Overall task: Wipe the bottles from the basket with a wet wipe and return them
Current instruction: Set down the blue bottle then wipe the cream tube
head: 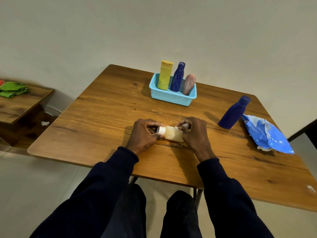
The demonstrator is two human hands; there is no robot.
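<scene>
Starting with the wooden table: there's loads of bare top toward the left edge and along the near edge, so plenty of elbow room. By the far edge sits the light blue basket with a yellow bottle, a dark blue bottle and a pink bottle leaning in it. Over at the right edge is a crumpled blue wipes pack, and just beside it a second blue bottle stands on the wood, outside the basket.

The one being worked on is the small clear bottle. It's on its side mid-table, nearer the near edge and well apart from the basket. The left hand has its fingers curled round the white cap end. The right hand curls round the base end with the wet wipe pinched against it.

My guess is it's light, stiffish plastic that gets slick once damp, and the wood around it looks wet too. So grip it at the cap and base and wipe the belly between. For the return, the basket's free room seems to be along its near wall. I'd lower it in from above, since those tall leaning ones look easy to knock over.
</scene>
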